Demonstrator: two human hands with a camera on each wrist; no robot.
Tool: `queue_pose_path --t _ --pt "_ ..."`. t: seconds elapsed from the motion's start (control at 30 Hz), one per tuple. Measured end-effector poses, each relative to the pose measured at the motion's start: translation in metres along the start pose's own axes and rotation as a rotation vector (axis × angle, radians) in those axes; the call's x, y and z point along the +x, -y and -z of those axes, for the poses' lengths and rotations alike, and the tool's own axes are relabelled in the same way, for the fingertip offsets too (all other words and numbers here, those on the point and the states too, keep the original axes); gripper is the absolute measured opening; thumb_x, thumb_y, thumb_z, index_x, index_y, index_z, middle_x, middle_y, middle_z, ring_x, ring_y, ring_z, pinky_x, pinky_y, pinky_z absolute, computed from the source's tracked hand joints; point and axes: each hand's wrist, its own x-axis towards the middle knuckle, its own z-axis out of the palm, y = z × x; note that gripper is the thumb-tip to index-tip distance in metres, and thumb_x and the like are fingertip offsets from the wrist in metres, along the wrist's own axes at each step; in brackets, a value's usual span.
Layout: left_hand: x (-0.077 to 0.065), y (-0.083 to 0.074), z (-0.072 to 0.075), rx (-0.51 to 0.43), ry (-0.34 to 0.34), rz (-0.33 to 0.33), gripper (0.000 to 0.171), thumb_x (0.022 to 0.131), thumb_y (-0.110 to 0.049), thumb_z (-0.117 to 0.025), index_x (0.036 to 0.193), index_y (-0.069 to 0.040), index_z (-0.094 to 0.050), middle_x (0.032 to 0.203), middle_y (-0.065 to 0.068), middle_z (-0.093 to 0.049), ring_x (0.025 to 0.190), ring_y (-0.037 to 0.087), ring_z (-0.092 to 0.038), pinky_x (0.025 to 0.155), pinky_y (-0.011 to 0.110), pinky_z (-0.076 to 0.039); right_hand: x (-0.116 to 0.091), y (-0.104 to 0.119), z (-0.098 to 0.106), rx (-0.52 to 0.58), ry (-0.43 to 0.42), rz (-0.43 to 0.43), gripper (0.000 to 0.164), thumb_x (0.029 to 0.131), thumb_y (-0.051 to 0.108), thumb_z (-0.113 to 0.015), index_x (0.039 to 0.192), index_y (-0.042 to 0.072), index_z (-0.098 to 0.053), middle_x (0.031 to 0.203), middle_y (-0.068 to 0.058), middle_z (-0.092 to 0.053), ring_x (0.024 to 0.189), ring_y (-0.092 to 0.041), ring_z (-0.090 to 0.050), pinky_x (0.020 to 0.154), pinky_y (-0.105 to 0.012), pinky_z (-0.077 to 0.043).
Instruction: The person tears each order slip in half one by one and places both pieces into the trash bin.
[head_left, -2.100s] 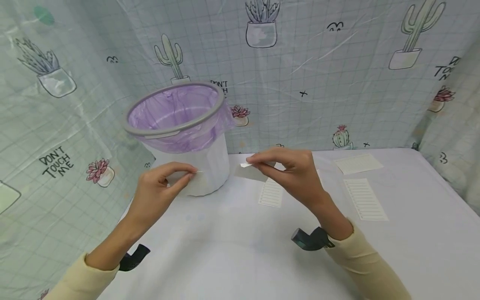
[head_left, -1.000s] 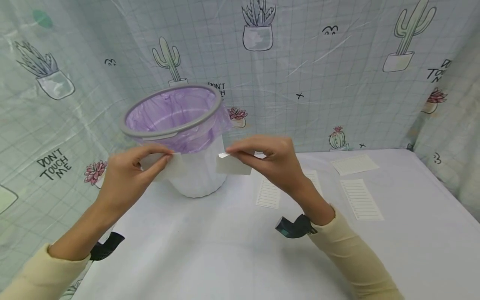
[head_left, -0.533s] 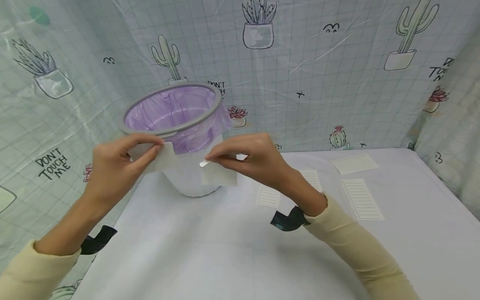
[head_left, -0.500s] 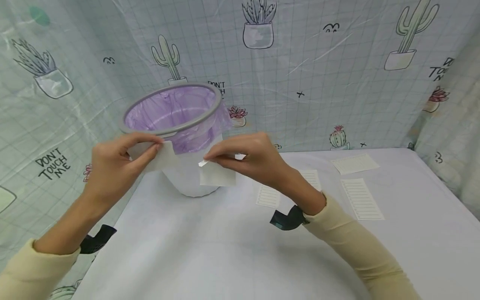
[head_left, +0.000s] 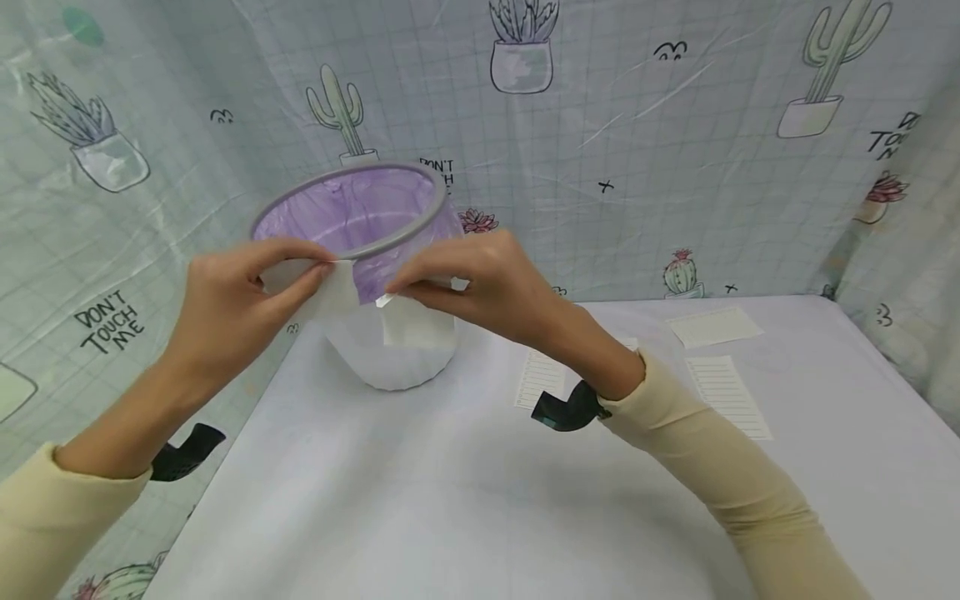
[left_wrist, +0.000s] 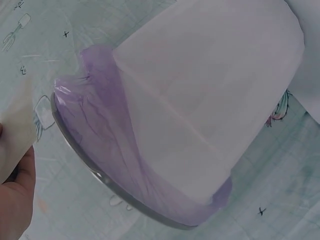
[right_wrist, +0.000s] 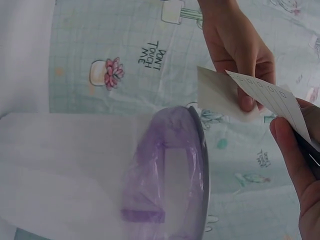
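Observation:
My left hand (head_left: pixel 225 292) pinches a pale slip of paper (head_left: pixel 339 292) between thumb and fingers. Close beside it, my right hand (head_left: pixel 483 279) pinches a second paper slip (head_left: pixel 418 323) whose top corner is folded over. From the right wrist, that second slip shows printed lines and small checkboxes (right_wrist: pixel 265 92), while the left hand's slip (right_wrist: pixel 215 90) looks plain on this side. Both slips hang apart, overlapping the front of a white waste bin (head_left: pixel 390 358) in the head view. A purple bag (head_left: pixel 375 200) lines the bin, held under its grey rim (head_left: pixel 390 242).
Several paper slips lie on the white table: a lined one (head_left: pixel 540 375) partly behind the right forearm, another lined one (head_left: pixel 722 387) further right, and a paler one (head_left: pixel 716 327) behind that. A cactus-printed curtain (head_left: pixel 600 233) hangs behind and at both sides.
Both hands have moved left with their slips and come closer together, rising during the last half second. The left hand's slip has turned from edge-on to facing the head camera.

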Motion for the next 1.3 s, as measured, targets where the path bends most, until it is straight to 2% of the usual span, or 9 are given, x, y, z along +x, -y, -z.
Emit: queue_pose_path --t 0.27,0.43,0.57,0.67,0.9,1.03,1.3 --pt "0.015 -0.003 0.001 -0.010 -0.003 -0.019 0.018 0.083 0.006 -0.080 0.098 -0.005 -0.080 0.088 0.008 -0.077 0.050 0.001 -0.021 0.047 0.019 -0.019 0.003 -0.003 -0.002 -0.020 0.055 0.030 0.011 0.089 0.002 -0.077 0.099 0.007 -0.080 0.096 0.002 -0.078 0.090 -0.003 -0.070 0.073 -0.016 -0.053" --pt "0.022 -0.004 0.002 0.000 0.006 -0.035 0.018 0.084 0.005 -0.080 0.099 -0.004 -0.080 0.090 0.009 -0.077 0.053 0.002 -0.024 0.049 0.019 -0.019 0.006 -0.010 0.001 -0.030 0.077 0.021 0.012 0.089 0.002 -0.078 0.099 0.006 -0.080 0.096 0.001 -0.078 0.092 -0.007 -0.072 0.077 -0.020 -0.056" --pt "0.028 -0.006 0.004 -0.003 0.032 -0.026 0.017 0.086 0.003 -0.079 0.100 -0.005 -0.080 0.093 0.008 -0.077 0.064 -0.004 -0.045 0.056 0.012 -0.030 0.011 -0.016 0.007 -0.037 0.072 0.011 0.011 0.088 0.002 -0.079 0.098 0.006 -0.080 0.095 0.000 -0.078 0.091 -0.009 -0.073 0.077 -0.023 -0.056" --pt "0.031 -0.007 0.005 0.005 0.051 -0.007 0.016 0.087 0.002 -0.078 0.102 -0.005 -0.080 0.096 0.007 -0.078 0.083 -0.011 -0.056 0.067 0.009 -0.039 0.017 -0.020 0.010 -0.038 0.079 0.003 0.010 0.089 0.003 -0.078 0.098 0.005 -0.080 0.096 -0.001 -0.078 0.090 -0.010 -0.073 0.077 -0.023 -0.056" --pt "0.036 -0.007 0.005 0.019 0.068 -0.012 0.015 0.089 0.001 -0.076 0.102 -0.006 -0.080 0.096 0.006 -0.078 0.082 -0.012 -0.056 0.067 0.010 -0.039 0.030 -0.026 0.014 -0.043 0.078 -0.026 0.008 0.092 0.004 -0.075 0.099 0.005 -0.080 0.098 -0.002 -0.078 0.094 -0.012 -0.073 0.084 -0.022 -0.055" --pt "0.038 -0.007 0.004 0.011 0.067 -0.002 0.015 0.089 0.001 -0.076 0.102 -0.006 -0.079 0.097 0.006 -0.078 0.089 -0.015 -0.058 0.073 0.007 -0.042 0.034 -0.026 0.014 -0.053 0.068 -0.046 0.008 0.093 0.006 -0.075 0.099 0.006 -0.080 0.098 -0.001 -0.079 0.095 -0.011 -0.073 0.086 -0.021 -0.055" --pt "0.042 -0.005 0.006 0.008 0.067 0.056 0.014 0.091 -0.003 -0.075 0.103 -0.008 -0.080 0.099 0.006 -0.077 0.085 -0.011 -0.057 0.070 0.010 -0.040 0.042 -0.028 0.014 -0.046 0.067 -0.069 0.008 0.094 0.007 -0.074 0.099 0.006 -0.080 0.098 0.000 -0.078 0.097 -0.010 -0.072 0.086 -0.023 -0.055"
